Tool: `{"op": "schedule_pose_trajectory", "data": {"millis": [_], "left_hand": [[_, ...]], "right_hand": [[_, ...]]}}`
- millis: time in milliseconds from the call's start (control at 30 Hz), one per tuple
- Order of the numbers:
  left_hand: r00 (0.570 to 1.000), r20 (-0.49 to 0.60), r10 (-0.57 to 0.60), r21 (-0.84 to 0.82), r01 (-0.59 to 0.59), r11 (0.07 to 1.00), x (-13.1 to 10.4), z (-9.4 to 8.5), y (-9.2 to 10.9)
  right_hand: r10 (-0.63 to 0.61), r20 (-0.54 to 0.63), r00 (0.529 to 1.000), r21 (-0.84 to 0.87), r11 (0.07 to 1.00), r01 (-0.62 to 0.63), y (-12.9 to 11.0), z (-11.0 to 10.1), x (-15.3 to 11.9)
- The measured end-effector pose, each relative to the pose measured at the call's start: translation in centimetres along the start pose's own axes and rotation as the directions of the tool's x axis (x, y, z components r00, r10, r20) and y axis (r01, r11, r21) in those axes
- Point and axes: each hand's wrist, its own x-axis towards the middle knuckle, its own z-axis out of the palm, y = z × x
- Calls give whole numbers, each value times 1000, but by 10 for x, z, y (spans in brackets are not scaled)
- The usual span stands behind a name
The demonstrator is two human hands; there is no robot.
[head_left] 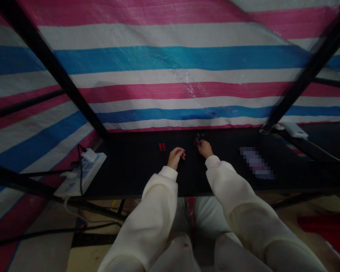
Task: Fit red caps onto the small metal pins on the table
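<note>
My left hand (176, 158) hovers over the black table with its fingers curled in. Whatever it may hold is too small or hidden to see. Just left of it, two small red cylinders (162, 147) with dark ends lie side by side. At the back of the table, my right hand (205, 149) has its fingertips closed at a cluster of small dark and red pieces (197, 139). Its own fingers partly cover what they grip. Beyond them are a few thin greyish bits (204, 135), too small to name.
A white power strip (95, 170) with plugs and cables lies at the table's left end. To the right is a blurred-out flat object (256, 162), with a white charger-like block (294, 130) farther back. Black metal posts (306, 79) and striped sheeting (170, 56) enclose the black tabletop (124, 166).
</note>
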Motion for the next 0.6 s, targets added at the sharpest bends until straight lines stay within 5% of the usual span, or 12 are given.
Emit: {"op": "schedule_pose_trajectory", "data": {"millis": [333, 600], "left_hand": [[996, -28, 84, 105, -80, 991, -6, 4, 8], [907, -326, 268, 175, -220, 960, -3, -4, 8]], "right_hand": [[16, -94, 995, -8, 1000, -17, -3, 0, -7], [70, 17, 997, -108, 992, -68, -13, -18, -16]]}}
